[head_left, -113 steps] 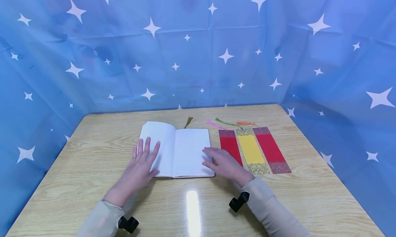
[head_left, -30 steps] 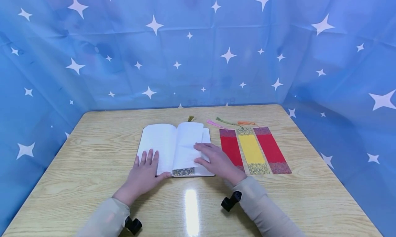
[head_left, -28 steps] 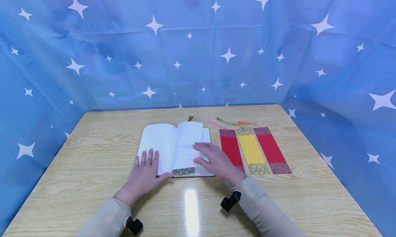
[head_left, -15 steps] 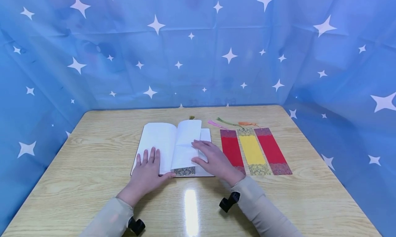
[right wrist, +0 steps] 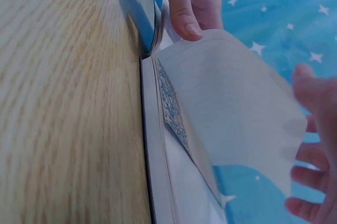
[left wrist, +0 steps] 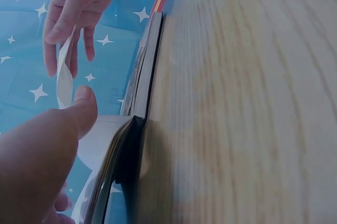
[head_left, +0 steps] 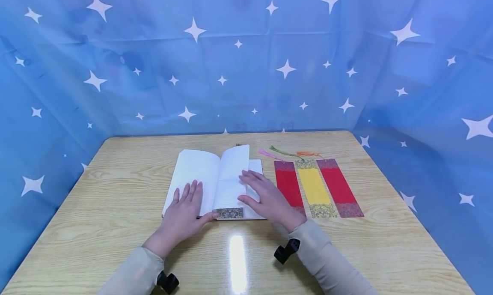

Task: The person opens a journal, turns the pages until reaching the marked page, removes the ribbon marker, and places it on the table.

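An open notebook [head_left: 194,171] with blank white pages lies at the middle of the table. My left hand [head_left: 184,211] rests on its left page with fingers straight and the thumb at the lower edge near the spine. A single right-hand page [head_left: 232,175] stands raised. At its free edge is my right hand [head_left: 267,196], fingers extended behind the page and thumb apart on the front side, seen also in the right wrist view. Under the raised page shows the patterned end of a bookmark [head_left: 230,213]; the rest of it is hidden except a bit of tassel.
Right of the notebook lie a red bookmark [head_left: 289,183] with a pink tassel, a yellow one [head_left: 313,186] with a green tassel, and another red one [head_left: 339,183] with an orange tassel. A blue star-patterned cloth [head_left: 246,72] surrounds the wooden table [head_left: 127,171].
The page, flat earlier, has been lifted and its free edge has moved left and up. The bookmark's patterned end has come into view below it, while its tassel has become mostly covered.
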`<state>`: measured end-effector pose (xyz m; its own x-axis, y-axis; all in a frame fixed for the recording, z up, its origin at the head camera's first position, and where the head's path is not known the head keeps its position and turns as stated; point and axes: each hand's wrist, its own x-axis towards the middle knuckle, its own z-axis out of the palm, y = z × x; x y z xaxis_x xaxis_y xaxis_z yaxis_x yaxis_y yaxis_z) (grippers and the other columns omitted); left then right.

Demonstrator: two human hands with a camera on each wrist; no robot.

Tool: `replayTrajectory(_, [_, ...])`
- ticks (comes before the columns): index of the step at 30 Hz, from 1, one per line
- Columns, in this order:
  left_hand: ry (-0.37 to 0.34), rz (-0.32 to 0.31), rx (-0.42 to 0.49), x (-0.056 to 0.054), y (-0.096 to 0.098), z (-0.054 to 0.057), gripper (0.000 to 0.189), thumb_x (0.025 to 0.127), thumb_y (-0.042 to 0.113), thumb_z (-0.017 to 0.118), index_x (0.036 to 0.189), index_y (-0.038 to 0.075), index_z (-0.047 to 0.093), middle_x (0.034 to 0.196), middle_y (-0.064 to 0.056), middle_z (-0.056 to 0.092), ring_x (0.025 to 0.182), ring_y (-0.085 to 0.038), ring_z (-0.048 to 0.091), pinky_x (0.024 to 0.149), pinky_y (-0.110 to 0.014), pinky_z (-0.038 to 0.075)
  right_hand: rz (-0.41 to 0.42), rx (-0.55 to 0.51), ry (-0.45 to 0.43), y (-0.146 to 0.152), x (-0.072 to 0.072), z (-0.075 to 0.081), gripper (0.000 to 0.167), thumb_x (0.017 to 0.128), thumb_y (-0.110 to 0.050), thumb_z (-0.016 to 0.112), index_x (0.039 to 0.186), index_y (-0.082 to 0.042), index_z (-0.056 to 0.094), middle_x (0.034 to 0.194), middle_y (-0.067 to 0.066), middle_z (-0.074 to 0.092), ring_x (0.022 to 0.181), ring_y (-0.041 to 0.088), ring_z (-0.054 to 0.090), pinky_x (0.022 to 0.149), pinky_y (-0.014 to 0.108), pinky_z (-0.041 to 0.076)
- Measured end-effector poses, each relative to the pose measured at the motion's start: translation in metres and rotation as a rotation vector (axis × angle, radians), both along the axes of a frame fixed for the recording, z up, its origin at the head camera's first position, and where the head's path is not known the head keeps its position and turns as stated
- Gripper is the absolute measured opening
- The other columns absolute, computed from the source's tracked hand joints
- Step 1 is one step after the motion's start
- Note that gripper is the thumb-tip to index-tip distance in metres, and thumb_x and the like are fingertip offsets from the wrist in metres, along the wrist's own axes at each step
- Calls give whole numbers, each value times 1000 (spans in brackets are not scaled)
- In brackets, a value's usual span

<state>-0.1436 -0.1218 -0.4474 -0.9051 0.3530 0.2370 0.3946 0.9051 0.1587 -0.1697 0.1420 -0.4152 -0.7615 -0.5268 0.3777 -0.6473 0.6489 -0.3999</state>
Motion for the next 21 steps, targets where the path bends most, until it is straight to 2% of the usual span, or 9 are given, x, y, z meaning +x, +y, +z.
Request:
replayTrajectory(9, [11,-10,26,1,-1,8,98,83,66,50,144,-6,22,146,-25,26,132,-42,26,107,-57,18,-7,-107,25,5,0,2,57,92,-32,58,141,-10,40,146,6,37,133,22,34,102,46,35])
replayTrajectory(15, [57,3,123,2,-4,9,104,83,65,52,147,-2,4,147,-25,24,133,-40,27,107,-55,20,-33,-116,21,6,0,-1,56,90,-30,61,140,-11,41,144,6,39,130,22,37,101,46,37])
replayTrajectory(18, [92,11,160,4,-5,12,107,83,61,55,147,-1,-4,149,-27,16,136,-39,21,107,-54,20,-40,-105,3,6,0,-3,56,89,-27,63,139,-11,43,142,6,42,128,23,40,99,46,39])
replayTrajectory(21, [123,26,187,6,-6,14,110,83,56,60,146,-1,-11,151,-27,-3,139,-36,6,107,-54,19,-48,-95,-20,6,-1,-5,55,88,-25,64,137,-10,45,140,7,45,127,23,42,98,45,40])
